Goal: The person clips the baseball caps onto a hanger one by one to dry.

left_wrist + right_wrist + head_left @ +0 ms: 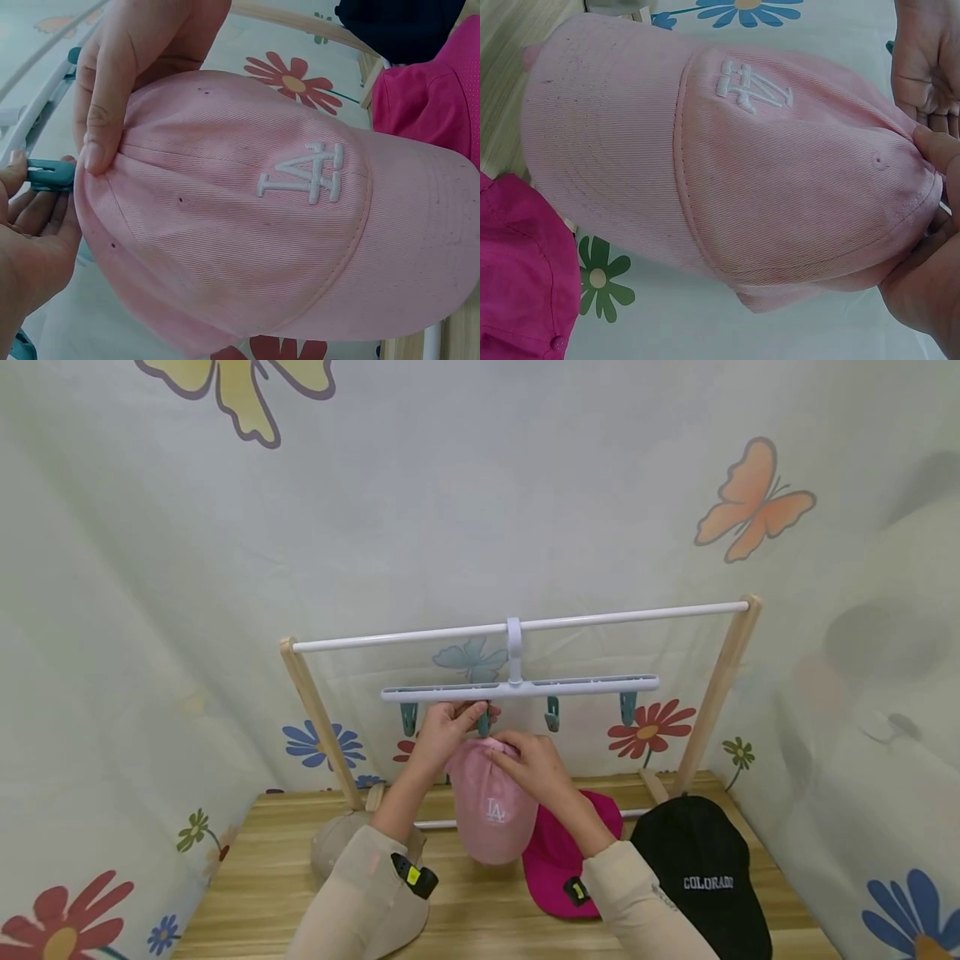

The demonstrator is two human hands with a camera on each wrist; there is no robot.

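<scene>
A pink baseball cap [491, 810] with white LA lettering hangs brim down below a white clip hanger [450, 692]. My right hand [536, 768] pinches the cap's crown near its top, with the thumb on the outside in the left wrist view. On the teal clip [51, 175], my left hand [442, 731] grips with thumb and fingers. This clip meets the cap's gathered edge; whether its jaws hold the fabric cannot be seen. Other teal clips [552, 714] hang from the bar with nothing in them.
The hanger hooks over a white rod [637, 618] between wooden posts [716, 693]. On the wooden table [247, 868] lie a beige cap [337, 843] at left, a magenta cap [551, 868] and a black COLORADO cap [693, 852] at right. A patterned curtain [465, 510] stands behind.
</scene>
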